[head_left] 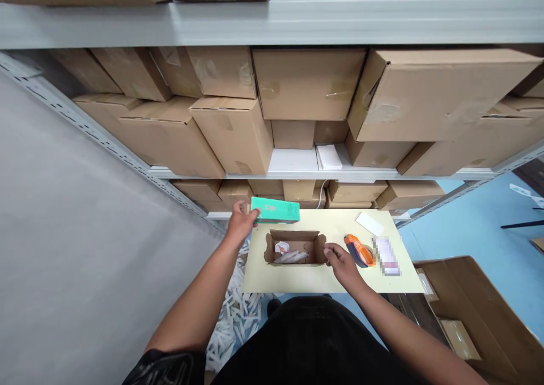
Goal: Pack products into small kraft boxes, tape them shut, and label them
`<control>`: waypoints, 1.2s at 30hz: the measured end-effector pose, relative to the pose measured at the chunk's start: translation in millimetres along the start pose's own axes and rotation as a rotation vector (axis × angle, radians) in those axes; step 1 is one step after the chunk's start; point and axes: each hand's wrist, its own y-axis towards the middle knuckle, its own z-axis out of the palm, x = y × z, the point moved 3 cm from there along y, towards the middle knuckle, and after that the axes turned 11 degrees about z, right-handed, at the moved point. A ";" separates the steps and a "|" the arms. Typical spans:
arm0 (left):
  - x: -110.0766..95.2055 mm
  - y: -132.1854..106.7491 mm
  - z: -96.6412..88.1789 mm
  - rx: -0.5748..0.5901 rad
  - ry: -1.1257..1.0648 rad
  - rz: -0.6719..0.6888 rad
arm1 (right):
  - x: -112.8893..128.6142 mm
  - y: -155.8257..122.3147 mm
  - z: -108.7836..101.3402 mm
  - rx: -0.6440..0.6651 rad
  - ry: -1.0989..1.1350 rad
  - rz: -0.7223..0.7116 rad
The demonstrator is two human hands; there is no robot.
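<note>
In my left hand is a green box, gripped at its left end over the table's far left edge. Below it on the cream table stands an open cardboard box. Crumpled white paper and a clear plastic packet lie inside it. My right hand pinches the right end wall of the cardboard box. Just right of that hand rests an orange and blue tape dispenser.
A white card and a blurred label stack lie on the table's right side. Shelves full of cardboard boxes rise behind. Paper strips cover the floor at left; a large open carton stands at right.
</note>
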 end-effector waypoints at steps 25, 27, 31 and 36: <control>106.5 -93.7 37.5 0.245 0.461 0.241 | -42.3 34.9 9.5 -0.320 -0.561 0.004; 120.0 -97.0 33.8 0.166 0.319 0.164 | -59.0 27.1 4.1 -0.337 -0.478 0.120; 146.6 -100.8 39.3 0.104 -0.105 -0.158 | -89.6 26.5 10.4 -0.140 -0.067 0.489; 160.3 -111.5 53.5 0.097 -0.469 -0.334 | -94.0 58.6 13.8 0.003 0.083 0.514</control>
